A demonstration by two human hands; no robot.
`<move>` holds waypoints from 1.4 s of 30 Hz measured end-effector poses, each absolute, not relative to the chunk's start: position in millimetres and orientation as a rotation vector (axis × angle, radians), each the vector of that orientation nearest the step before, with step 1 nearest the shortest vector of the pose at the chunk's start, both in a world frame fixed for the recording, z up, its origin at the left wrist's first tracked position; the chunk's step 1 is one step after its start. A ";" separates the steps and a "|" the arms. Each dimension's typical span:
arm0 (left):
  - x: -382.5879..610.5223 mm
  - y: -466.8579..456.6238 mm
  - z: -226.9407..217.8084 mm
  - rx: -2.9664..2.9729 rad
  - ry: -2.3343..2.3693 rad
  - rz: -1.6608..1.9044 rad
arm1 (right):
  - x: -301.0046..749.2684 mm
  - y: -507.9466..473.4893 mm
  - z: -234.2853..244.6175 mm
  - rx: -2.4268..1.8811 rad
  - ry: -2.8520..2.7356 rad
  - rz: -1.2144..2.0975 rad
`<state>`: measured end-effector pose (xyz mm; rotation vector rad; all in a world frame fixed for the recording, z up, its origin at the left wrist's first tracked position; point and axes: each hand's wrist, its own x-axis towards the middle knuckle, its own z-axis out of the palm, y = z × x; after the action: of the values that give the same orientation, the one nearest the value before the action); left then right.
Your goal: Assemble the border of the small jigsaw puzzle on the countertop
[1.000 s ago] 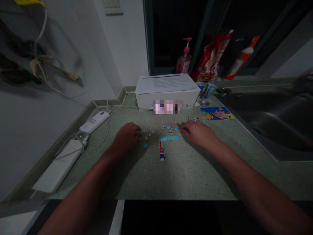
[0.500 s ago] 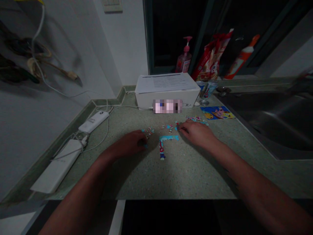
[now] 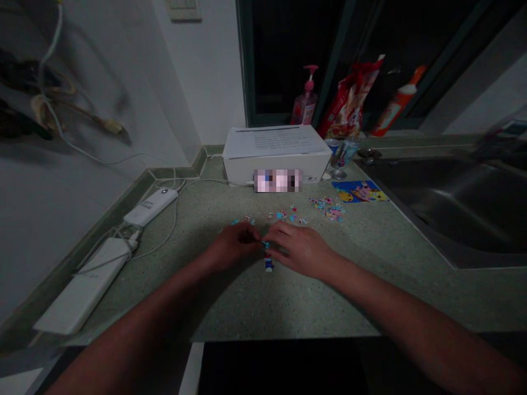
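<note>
Both hands meet at the middle of the speckled green stone bench (image 3: 313, 296), over the joined strip of blue and red puzzle pieces (image 3: 268, 263), whose near end shows between them. The left hand (image 3: 234, 249) has its fingers curled at the strip's far end; I cannot tell whether it pinches a piece. The right hand (image 3: 298, 249) lies palm down and loose on the strip, probably steadying it. Loose coloured puzzle pieces (image 3: 329, 208) lie scattered just beyond, within easy reach.
</note>
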<state>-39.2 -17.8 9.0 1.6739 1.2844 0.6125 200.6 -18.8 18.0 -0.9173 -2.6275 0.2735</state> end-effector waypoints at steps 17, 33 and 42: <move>-39.2 -31.6 9.6 2.476 0.965 0.434 | 268.7 29.6 38.5 -1.559 -2.619 0.454; -42.3 -29.8 2.9 2.574 0.898 0.394 | 259.1 24.1 36.0 -1.583 -2.636 0.480; -40.7 -30.2 4.6 2.611 0.909 0.369 | 259.0 24.5 33.0 -1.588 -2.645 0.458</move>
<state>-40.7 -30.2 4.6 2.6105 0.9089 0.3693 259.0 24.5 33.0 -1.5875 -2.6449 0.4579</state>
